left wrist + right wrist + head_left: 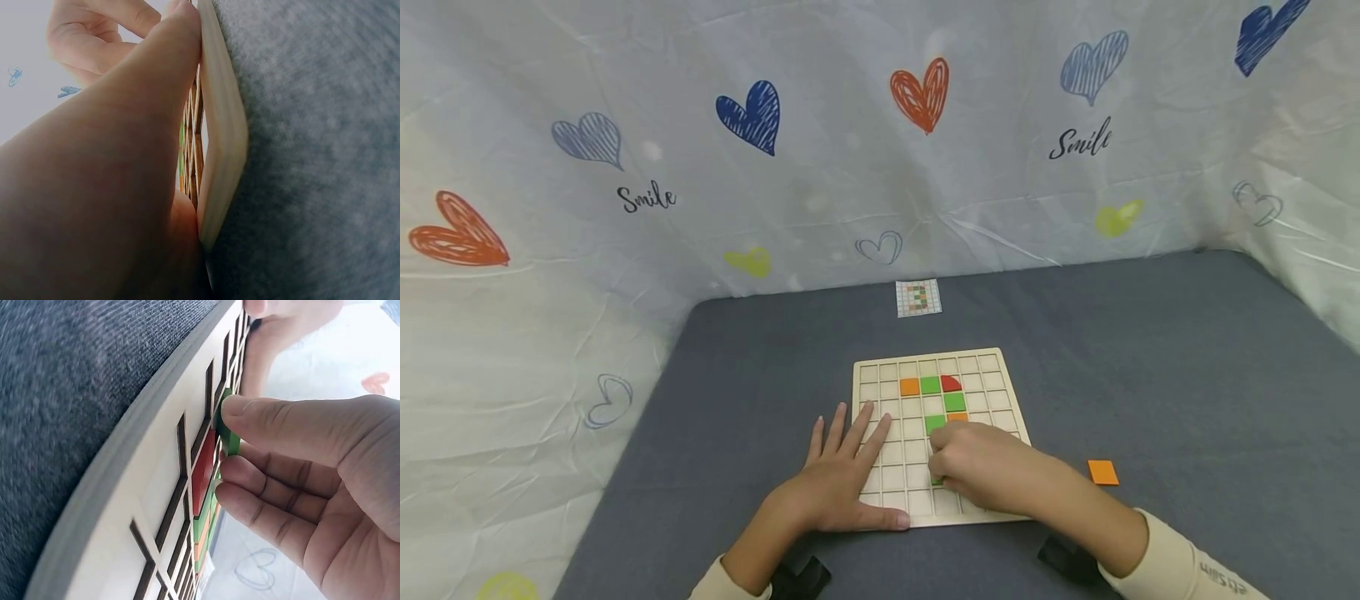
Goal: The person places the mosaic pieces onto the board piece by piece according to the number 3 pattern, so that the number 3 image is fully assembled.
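A wooden grid board [891,477] lies on the dark cloth. My left hand [835,492] rests with fingers spread over its left part, the thumb along the near edge. With thumb and fingers, my right hand [977,465] pinches a green tile [230,428], tilted at the grid near a red tile [203,472]. Farther up the board, an orange tile [910,387], a green tile [930,385] and a red rounded tile [951,383] form a row. Below them are another green tile [955,402], a green one [935,422] and a partly covered orange one [957,417].
A loose orange tile [1103,472] lies on the cloth right of the board, beside the right forearm. Beyond the board is a small card [918,298] printed with a coloured grid pattern. A pale curtain [820,192] with hearts hangs behind the table.
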The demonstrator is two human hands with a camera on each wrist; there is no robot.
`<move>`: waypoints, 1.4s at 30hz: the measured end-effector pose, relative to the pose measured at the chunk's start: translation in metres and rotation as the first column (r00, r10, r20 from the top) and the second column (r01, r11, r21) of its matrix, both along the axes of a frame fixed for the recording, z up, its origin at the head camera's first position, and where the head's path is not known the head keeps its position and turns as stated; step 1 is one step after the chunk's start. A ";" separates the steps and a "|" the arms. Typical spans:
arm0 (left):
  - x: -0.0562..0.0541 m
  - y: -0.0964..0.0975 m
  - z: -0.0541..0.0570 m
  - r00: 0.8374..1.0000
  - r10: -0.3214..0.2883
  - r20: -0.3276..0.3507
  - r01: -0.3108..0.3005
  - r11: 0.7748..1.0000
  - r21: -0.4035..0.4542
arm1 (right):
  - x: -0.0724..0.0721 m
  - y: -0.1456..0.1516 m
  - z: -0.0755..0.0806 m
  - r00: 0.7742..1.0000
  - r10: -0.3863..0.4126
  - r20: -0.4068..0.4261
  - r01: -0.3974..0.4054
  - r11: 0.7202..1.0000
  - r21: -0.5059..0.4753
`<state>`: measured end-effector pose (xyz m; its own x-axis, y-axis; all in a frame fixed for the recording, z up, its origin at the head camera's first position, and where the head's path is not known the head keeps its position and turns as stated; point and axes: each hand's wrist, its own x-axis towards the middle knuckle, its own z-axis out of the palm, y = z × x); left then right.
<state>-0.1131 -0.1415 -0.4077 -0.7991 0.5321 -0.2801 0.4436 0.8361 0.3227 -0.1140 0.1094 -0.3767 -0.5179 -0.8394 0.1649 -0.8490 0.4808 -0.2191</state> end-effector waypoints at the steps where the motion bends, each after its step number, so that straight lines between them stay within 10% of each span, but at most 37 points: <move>1: 0.000 0.000 0.000 1.000 -0.001 0.000 0.001 1.000 0.000 | 0.000 0.000 0.000 1.000 0.000 0.001 0.000 1.000 -0.004; 42: -0.001 0.000 -0.004 1.000 -0.005 -0.009 0.005 1.000 -0.002 | 0.011 0.000 0.001 0.997 -0.030 -0.077 0.034 0.999 0.042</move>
